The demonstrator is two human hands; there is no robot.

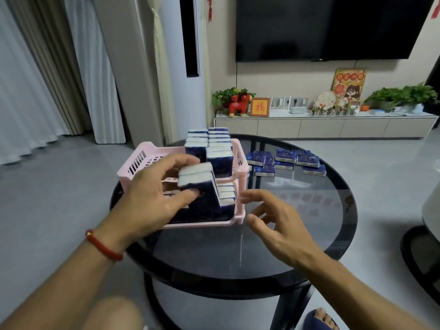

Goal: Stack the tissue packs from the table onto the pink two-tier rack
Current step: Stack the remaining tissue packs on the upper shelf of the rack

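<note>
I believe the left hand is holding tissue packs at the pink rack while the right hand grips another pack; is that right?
Not quite: in the head view the right hand holds nothing, its fingers spread beside the pink rack. The left hand does hold tissue packs there.

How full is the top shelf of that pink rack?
Partly full. The top tier holds upright tissue packs along its right side only; its left half shows bare slotted plastic.

You have a round table [273, 253] with a dark glass top and a black rim. On its left part stands the pink two-tier rack [240, 160]. On the far right part, loose blue tissue packs [285, 160] lie flat in a cluster, some overlapping.
</note>
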